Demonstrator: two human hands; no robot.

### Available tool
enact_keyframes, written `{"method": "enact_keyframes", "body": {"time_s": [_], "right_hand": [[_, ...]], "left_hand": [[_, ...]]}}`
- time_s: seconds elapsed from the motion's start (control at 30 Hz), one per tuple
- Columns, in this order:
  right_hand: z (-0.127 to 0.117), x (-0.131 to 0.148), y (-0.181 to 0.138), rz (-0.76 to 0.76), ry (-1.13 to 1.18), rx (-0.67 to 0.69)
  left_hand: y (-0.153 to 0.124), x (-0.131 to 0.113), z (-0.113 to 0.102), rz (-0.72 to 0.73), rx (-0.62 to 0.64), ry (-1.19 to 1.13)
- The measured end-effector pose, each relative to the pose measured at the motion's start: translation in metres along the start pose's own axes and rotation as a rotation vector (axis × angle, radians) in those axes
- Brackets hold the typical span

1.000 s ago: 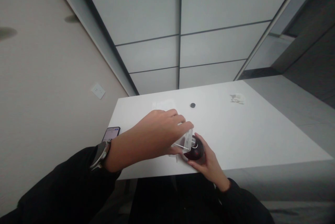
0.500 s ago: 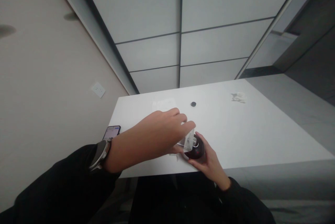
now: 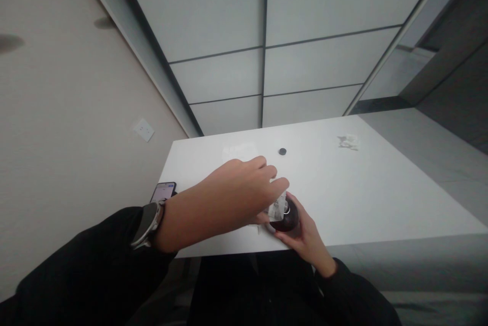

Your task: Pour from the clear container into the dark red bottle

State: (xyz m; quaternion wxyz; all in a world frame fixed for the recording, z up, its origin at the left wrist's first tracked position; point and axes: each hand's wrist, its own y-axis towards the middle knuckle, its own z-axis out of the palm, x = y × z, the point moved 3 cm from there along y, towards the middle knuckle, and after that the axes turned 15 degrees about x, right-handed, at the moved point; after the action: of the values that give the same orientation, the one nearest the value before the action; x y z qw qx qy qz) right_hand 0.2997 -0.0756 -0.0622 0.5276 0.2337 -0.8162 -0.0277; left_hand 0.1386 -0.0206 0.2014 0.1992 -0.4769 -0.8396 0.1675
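Observation:
My right hand grips a dark round bottle at the near edge of the white table. My left hand, with a watch on its wrist, reaches across and pinches a clear plastic cap over the bottle's top. The cap sits right on the bottle's neck, partly hidden by my fingers. A small white scrap lies under my left hand.
A phone lies at the table's left edge. A small black disc and a clear wrapper lie farther back. A crumpled white scrap sits at the far right. A wall socket is on the left wall.
My left hand has shifted a little right, bringing the clear cap from beside the bottle onto its top. My right hand keeps holding the bottle in place.

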Motion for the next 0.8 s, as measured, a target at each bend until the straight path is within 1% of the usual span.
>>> {"method": "enact_keyframes", "body": {"time_s": [0.3, 0.57, 0.8], "right_hand": [[0.0002, -0.001, 0.0001, 0.0, 0.01, -0.003], [0.0013, -0.0028, -0.0012, 0.01, 0.034, 0.007], [0.0019, -0.0035, -0.0012, 0.022, 0.024, 0.01]], "left_hand": [[0.0006, -0.0014, -0.002, 0.01, -0.025, 0.035], [0.0006, -0.0019, -0.0035, 0.01, 0.016, 0.035], [0.0011, -0.0034, -0.006, 0.017, -0.03, 0.061]]}}
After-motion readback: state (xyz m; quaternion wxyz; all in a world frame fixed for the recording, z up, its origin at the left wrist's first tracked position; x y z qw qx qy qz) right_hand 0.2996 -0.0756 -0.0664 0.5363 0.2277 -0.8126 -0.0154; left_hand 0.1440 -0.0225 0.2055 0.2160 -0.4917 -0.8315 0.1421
